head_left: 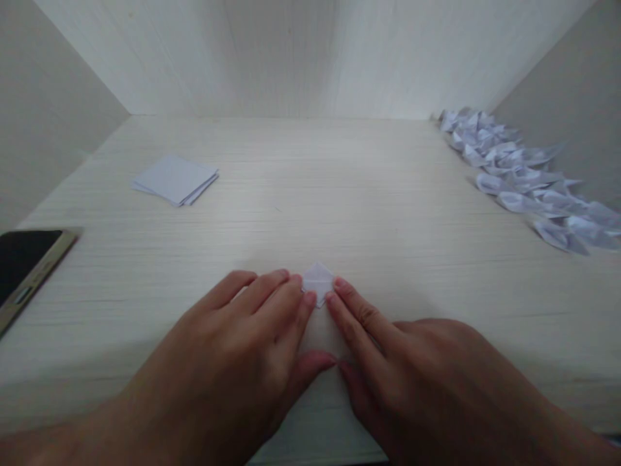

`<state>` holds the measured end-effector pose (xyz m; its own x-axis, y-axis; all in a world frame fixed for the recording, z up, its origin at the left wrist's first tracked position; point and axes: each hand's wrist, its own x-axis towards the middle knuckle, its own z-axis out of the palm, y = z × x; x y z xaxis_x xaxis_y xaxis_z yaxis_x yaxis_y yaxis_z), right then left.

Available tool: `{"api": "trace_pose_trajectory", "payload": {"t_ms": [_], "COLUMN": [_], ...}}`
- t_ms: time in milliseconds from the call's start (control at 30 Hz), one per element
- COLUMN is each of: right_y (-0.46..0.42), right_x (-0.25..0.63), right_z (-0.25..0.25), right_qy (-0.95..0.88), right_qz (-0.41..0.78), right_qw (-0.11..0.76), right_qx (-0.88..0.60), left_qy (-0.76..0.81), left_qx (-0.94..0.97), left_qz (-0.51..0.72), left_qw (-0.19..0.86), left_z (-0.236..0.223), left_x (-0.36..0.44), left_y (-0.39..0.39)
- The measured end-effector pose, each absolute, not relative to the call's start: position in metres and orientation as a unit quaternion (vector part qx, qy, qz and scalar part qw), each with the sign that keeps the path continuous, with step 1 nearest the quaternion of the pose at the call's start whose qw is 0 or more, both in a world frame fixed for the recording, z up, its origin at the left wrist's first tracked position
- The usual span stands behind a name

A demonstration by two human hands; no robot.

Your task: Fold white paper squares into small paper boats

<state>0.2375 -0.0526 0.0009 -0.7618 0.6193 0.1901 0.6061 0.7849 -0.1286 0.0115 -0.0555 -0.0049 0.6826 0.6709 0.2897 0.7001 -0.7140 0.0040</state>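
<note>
A small piece of folded white paper (318,283) lies on the table straight in front of me, its pointed top facing away. My left hand (252,330) presses on its left edge with the fingertips, the fingers bunched together. From the other side, my right hand (388,349) holds down the right edge with two outstretched fingertips. Both thumbs are below the paper, their tips close together over the table. The fingertips cover the paper's side corners.
A stack of white paper sheets (175,178) lies at the back left. A phone (33,265) sits at the left edge. Many folded white paper pieces (524,175) are heaped along the right side. A pale wall (286,58) closes off the back of the table (339,175).
</note>
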Motion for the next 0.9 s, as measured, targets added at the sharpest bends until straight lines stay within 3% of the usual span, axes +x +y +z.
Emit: {"api": "trace_pose_trajectory", "payload": {"t_ms": [100, 200, 667, 900], "right_y": [-0.054, -0.056, -0.067, -0.071], "right_x": [0.234, 0.233, 0.231, 0.228], "right_z": [-0.001, -0.003, 0.002, 0.005], "right_qy": [-0.956, -0.950, -0.935, -0.900], "right_qz": [-0.044, -0.061, 0.002, 0.070], "right_qw": [0.057, 0.082, 0.080, 0.156], "right_qx": [-0.284, -0.296, -0.345, -0.401], "left_qy": [-0.385, -0.416, -0.481, -0.485], "left_qx": [-0.909, -0.893, -0.845, -0.824], "left_qz": [-0.158, -0.168, -0.196, -0.191], "left_qw": [0.009, -0.022, -0.127, -0.220], "left_z": [-0.005, -0.007, -0.013, -0.005], "left_x": [0.008, 0.006, 0.007, 0.004], "left_y": [-0.043, -0.032, -0.030, -0.034]}}
